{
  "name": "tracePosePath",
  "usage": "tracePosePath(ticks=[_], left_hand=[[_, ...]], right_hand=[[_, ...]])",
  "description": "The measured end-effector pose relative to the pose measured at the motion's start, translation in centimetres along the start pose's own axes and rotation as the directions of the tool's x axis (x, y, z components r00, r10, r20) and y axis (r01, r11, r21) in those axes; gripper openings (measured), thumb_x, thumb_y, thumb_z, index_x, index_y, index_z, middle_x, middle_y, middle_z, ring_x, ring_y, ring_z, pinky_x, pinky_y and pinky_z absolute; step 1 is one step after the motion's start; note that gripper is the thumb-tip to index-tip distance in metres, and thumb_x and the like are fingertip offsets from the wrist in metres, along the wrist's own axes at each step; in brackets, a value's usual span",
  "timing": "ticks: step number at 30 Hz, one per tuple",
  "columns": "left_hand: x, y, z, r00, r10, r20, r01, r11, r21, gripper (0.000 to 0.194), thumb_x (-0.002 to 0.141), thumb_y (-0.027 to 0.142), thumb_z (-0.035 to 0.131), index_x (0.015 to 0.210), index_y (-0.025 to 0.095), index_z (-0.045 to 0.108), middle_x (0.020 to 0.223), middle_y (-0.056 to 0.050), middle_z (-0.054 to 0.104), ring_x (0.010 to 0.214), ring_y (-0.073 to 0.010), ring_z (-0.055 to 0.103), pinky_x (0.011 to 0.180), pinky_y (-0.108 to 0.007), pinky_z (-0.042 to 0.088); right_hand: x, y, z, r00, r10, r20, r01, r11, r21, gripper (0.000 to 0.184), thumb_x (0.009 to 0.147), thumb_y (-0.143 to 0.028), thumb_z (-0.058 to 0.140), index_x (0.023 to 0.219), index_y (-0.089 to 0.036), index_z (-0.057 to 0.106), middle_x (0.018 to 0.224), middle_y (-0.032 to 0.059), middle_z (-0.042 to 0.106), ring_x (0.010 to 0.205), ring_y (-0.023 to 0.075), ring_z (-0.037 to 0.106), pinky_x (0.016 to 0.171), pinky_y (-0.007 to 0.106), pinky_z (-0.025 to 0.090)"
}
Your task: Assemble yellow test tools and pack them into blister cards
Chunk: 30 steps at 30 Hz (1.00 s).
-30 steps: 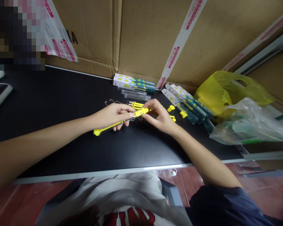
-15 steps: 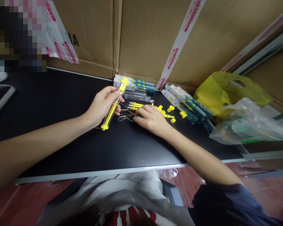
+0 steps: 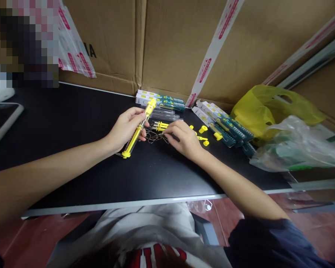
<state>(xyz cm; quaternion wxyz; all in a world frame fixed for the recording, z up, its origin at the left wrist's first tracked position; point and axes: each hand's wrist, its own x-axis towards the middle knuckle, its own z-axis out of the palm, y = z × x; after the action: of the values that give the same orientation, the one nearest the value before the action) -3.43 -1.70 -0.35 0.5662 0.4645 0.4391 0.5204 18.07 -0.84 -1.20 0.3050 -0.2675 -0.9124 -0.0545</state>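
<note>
My left hand is closed around a clear-tubed spring scale with yellow ends and a yellow inner strip, held tilted above the black table. A thin wire sticks out near its lower end. My right hand has its fingertips pinched at the edge of a tangle of metal wire hooks, seemingly on one hook. Just behind the hooks lie several yellow inner pieces with metal ends. Clear plastic tubes rest farther back. Small yellow caps are scattered right of my right hand, which partly hides other yellow parts.
Printed spring scale boxes lie at the back, with more boxes to the right. Yellow and clear plastic bags sit at the right end. A tablet-like device lies far left. Large cardboard stands behind the table.
My right hand has drawn its fingertips together at the wire hooks and lifted slightly. My left hand still holds the spring scale, which sits slightly farther right and lower in view.
</note>
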Motion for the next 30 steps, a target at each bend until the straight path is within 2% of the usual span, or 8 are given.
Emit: tracePosePath(ticks=[3,6,9,12,17,21,30], left_hand=[[0.0,-0.1,0.1,0.999,-0.031,0.018,0.031,1.000,0.001,0.006,0.088,0.020,0.054,0.094,0.017,0.054,0.070,0.002,0.060,0.044,-0.0079,0.056,0.040,-0.021,0.053],[-0.2,0.0,0.3,0.997,-0.080,0.022,0.080,0.997,0.015,0.005,0.090,0.020,0.051,0.092,0.017,0.054,0.070,0.001,0.059,0.043,-0.0080,0.055,0.039,-0.021,0.053],[-0.3,0.0,0.4,0.993,-0.111,0.029,0.110,0.994,0.027,0.006,0.090,0.021,0.050,0.093,0.017,0.054,0.070,0.002,0.058,0.042,-0.0078,0.054,0.038,-0.021,0.053],[-0.3,-0.3,0.3,0.988,-0.144,0.061,0.142,0.989,0.036,0.007,0.089,0.022,0.052,0.095,0.018,0.054,0.069,0.002,0.058,0.041,-0.0074,0.053,0.037,-0.021,0.052],[-0.6,-0.5,0.4,0.970,-0.189,0.156,0.175,0.980,0.098,0.012,0.090,0.025,0.053,0.099,0.018,0.055,0.069,0.003,0.057,0.039,-0.0068,0.051,0.035,-0.020,0.050],[-1.0,-0.1,0.8,0.961,-0.212,0.179,0.188,0.971,0.146,0.013,0.090,0.023,0.052,0.101,0.018,0.055,0.069,0.003,0.055,0.039,-0.0065,0.050,0.035,-0.020,0.050],[-1.2,-0.5,0.6,0.952,-0.164,0.258,0.115,0.974,0.195,0.013,0.088,0.026,0.053,0.099,0.019,0.052,0.068,0.004,0.055,0.037,-0.0068,0.050,0.036,-0.022,0.050]], right_hand=[[0.0,0.1,0.2,0.970,0.236,-0.058,-0.215,0.946,0.243,0.012,0.094,-0.022,0.051,0.085,-0.018,0.059,0.083,0.0049,0.064,0.077,0.0160,0.059,0.071,0.031,0.049],[-0.1,0.3,0.5,0.884,0.467,0.005,-0.413,0.777,0.475,0.016,0.092,-0.033,0.056,0.084,-0.019,0.057,0.079,0.0022,0.062,0.068,0.0127,0.057,0.062,0.027,0.050],[-0.2,0.3,0.6,0.821,0.562,0.098,-0.471,0.571,0.672,0.026,0.088,-0.044,0.061,0.084,-0.019,0.056,0.082,0.0024,0.064,0.067,0.0113,0.058,0.059,0.025,0.053],[-0.2,0.0,0.4,0.802,0.585,0.120,-0.452,0.464,0.762,0.030,0.085,-0.048,0.064,0.086,-0.020,0.055,0.087,0.0031,0.067,0.070,0.0114,0.062,0.055,0.023,0.054],[-0.2,-0.9,-0.4,0.812,0.583,0.033,-0.395,0.506,0.767,0.027,0.085,-0.045,0.066,0.086,-0.020,0.056,0.090,0.0028,0.066,0.073,0.0116,0.065,0.057,0.023,0.057],[-0.3,-1.0,-0.5,0.812,0.583,0.007,-0.384,0.527,0.758,0.024,0.085,-0.042,0.067,0.083,-0.020,0.056,0.089,0.0023,0.066,0.073,0.0114,0.065,0.057,0.024,0.058],[-0.3,-1.1,-0.6,0.772,0.635,-0.006,-0.366,0.453,0.813,0.024,0.083,-0.039,0.069,0.079,-0.020,0.054,0.081,0.0002,0.064,0.065,0.0117,0.067,0.056,0.026,0.061]])
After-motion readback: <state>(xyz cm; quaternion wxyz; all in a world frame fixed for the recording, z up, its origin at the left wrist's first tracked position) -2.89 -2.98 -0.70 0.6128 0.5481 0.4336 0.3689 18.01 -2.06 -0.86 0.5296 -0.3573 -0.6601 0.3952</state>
